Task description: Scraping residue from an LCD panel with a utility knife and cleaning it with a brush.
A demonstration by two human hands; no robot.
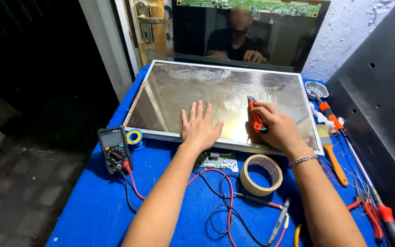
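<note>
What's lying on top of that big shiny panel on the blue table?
On the shiny panel the left hand lies flat with fingers spread, and the right hand holds an orange cutter against it. What lies under the hands is covered.

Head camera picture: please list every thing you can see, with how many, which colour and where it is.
panel: 1, shiny silver, flat on the table, centre
table cover: 1, blue, under everything
screen: 1, dark, upright against the wall behind the panel
multimeter: 1, black, left of the panel, with red and black leads
solder reel: 1, blue and yellow, beside the multimeter
circuit board: 1, green, at the near edge of the panel
tape roll: 1, beige, near the right forearm
brush: 1, orange handle, right of the panel
screwdriver: 1, red and black handle, far right
left hand: 1, flat on the panel
right hand: 1, holds the cutter
cutter: 1, orange, on the panel
bracelet: 1, silver, right wrist
</note>
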